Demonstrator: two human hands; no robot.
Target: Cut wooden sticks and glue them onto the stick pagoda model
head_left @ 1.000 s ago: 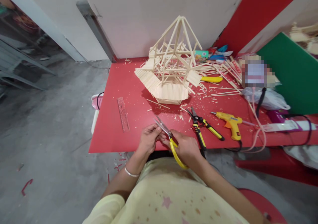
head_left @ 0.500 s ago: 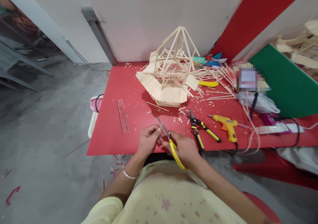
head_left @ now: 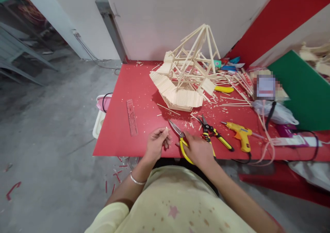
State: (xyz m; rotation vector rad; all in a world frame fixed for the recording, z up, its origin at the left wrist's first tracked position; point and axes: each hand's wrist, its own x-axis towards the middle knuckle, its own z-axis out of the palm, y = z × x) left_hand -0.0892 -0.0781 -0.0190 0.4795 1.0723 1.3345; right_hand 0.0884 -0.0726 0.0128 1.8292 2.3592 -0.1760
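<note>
Between thumb and fingers, my left hand (head_left: pixel 157 141) pinches a small pale piece of wooden stick (head_left: pixel 166 129), mostly hidden by the fingertips. Yellow-handled scissors (head_left: pixel 183 147) lie low at the table's front, blades angled up and left, with my right hand (head_left: pixel 198 147) on the handle. The blades look nearly closed and are apart from my left hand. Beyond both hands stands a model built of pale wooden sticks (head_left: pixel 187 98), with a pointed open frame above slatted panels. Black-and-yellow pliers (head_left: pixel 219 138) rest just right of my right hand, partly covered by it.
On the red table (head_left: pixel 116 136) lie a clear ruler (head_left: pixel 132 117), a yellow glue gun (head_left: pixel 241 134) with its cord, and loose sticks (head_left: pixel 234 105). A yellow-handled tool (head_left: pixel 224 89) lies beside the model. A green board (head_left: pixel 299 92) leans at the right, near a plastic bag (head_left: pixel 277 112).
The scissors have moved away from my left hand, down and to the right, towards the table. The piece of stick now shows at my left fingertips. The whole view has shifted slightly.
</note>
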